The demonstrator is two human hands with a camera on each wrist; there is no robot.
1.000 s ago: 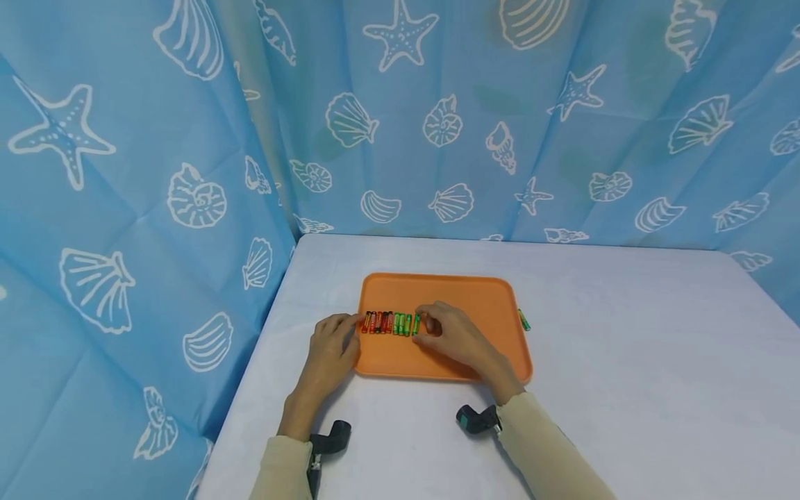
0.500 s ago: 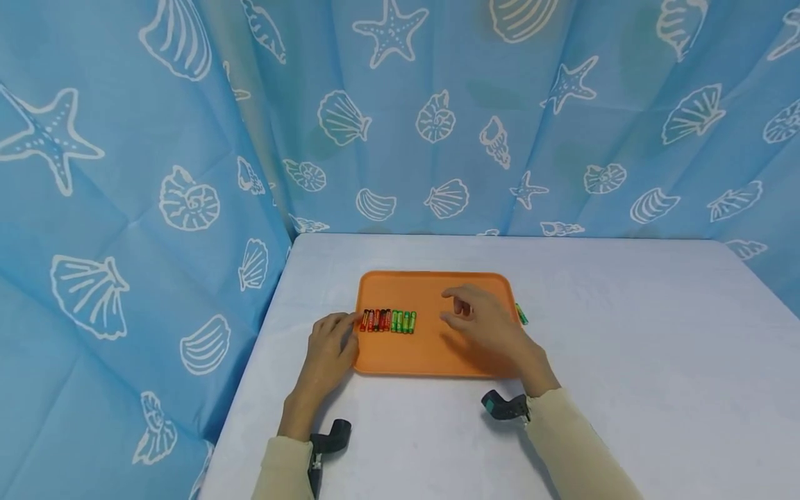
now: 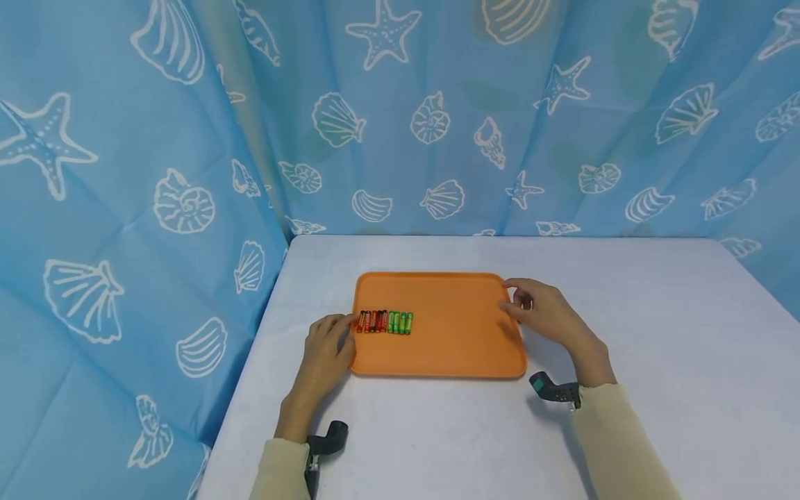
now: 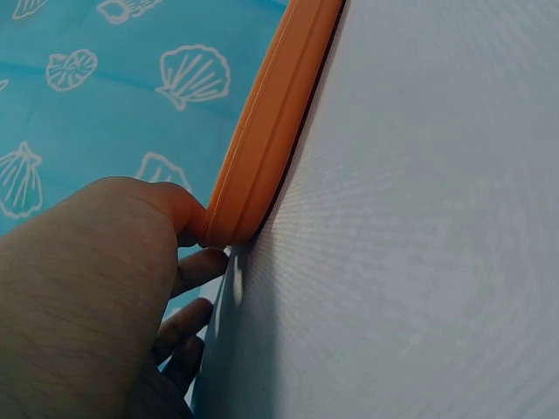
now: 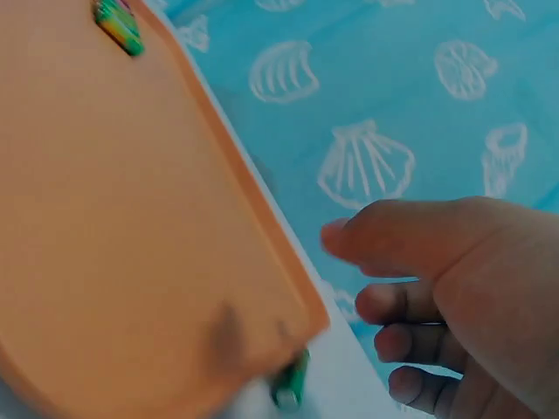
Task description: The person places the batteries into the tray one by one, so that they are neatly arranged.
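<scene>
Several red batteries (image 3: pixel 373 321) and several green batteries (image 3: pixel 401 323) lie side by side in a row on the left part of an orange tray (image 3: pixel 462 340). My left hand (image 3: pixel 323 353) rests at the tray's left edge, its fingertips touching the rim. Over the right rim hovers my right hand (image 3: pixel 545 311), thumb and index finger apart with nothing between them. A loose green battery (image 5: pixel 290 381) lies just outside the tray in the right wrist view, close below the fingers; in the head view the hand hides it.
The tray stands on a table with a white cloth (image 3: pixel 425 430). Blue curtains (image 3: pixel 387 104) with shell prints hang behind the table and along its left side. Each wrist carries a black camera mount, such as the right camera mount (image 3: pixel 553 389).
My right hand has let go of the green battery at the row's right end and moved right to the tray's far rim. My left hand has stayed at the left edge.
</scene>
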